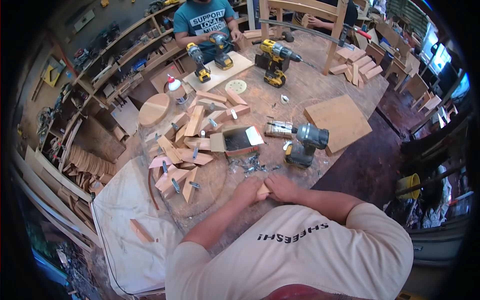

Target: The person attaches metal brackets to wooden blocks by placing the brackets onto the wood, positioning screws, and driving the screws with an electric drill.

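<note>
At the near edge of the workbench, my left hand [246,190] and my right hand [281,187] close around a small pale wood block [263,189]. Their fingers hide most of it. Just beyond them lies a scatter of small dark metal pieces [254,163], too small to name. Behind that stands an opened cardboard box [242,151] with its flaps up. To the right of the box, a cordless drill [305,145] rests beside a shiny silver object [279,129]. Left of the box is a heap of cut wood blocks [195,122], several with small metal plates on them.
A square wooden board [340,122] lies at the right, a round wooden disc [154,110] at the left. Farther back are another drill [275,62], two upright drivers [220,52] and a glue bottle [173,84]. A co-worker in a teal shirt [202,22] stands across the bench.
</note>
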The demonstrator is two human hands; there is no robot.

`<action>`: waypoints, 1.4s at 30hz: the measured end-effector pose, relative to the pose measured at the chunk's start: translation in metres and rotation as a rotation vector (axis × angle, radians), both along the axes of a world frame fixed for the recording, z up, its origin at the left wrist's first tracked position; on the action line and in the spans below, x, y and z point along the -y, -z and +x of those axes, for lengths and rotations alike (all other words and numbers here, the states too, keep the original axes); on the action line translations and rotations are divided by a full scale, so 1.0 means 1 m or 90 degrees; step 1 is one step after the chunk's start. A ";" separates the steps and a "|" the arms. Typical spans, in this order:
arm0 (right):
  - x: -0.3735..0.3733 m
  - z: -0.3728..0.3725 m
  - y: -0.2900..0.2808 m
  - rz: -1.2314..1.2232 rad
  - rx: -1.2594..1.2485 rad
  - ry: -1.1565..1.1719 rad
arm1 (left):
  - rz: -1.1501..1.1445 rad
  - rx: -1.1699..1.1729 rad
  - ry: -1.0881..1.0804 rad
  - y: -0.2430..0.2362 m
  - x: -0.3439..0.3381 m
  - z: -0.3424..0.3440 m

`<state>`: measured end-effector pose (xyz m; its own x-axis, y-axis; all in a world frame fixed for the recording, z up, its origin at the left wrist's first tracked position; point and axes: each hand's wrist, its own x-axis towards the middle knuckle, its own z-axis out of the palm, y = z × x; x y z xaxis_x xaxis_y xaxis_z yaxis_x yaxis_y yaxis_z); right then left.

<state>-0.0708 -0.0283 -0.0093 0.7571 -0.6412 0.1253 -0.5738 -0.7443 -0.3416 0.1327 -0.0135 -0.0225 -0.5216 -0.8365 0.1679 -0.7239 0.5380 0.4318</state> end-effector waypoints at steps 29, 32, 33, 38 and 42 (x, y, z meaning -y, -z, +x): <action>0.007 0.004 0.001 0.715 0.347 0.230 | 0.361 -0.628 -0.332 0.031 0.005 -0.019; 0.008 0.001 -0.022 0.855 0.408 0.224 | 0.347 -0.608 -0.320 0.014 0.004 -0.015; 0.010 -0.001 -0.029 0.876 0.400 0.223 | 0.358 -0.618 -0.312 0.014 0.006 -0.013; 0.015 -0.003 -0.050 0.825 0.359 0.200 | 0.470 -0.670 -0.235 -0.006 0.008 -0.006; 0.013 -0.009 -0.054 0.853 0.386 0.168 | 0.515 -0.739 -0.211 -0.029 0.000 -0.009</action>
<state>-0.0796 -0.0413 0.0446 0.6534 -0.6380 -0.4076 -0.1631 0.4071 -0.8987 0.1240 -0.0139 0.0065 -0.1910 -0.9578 -0.2147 0.1970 -0.2517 0.9475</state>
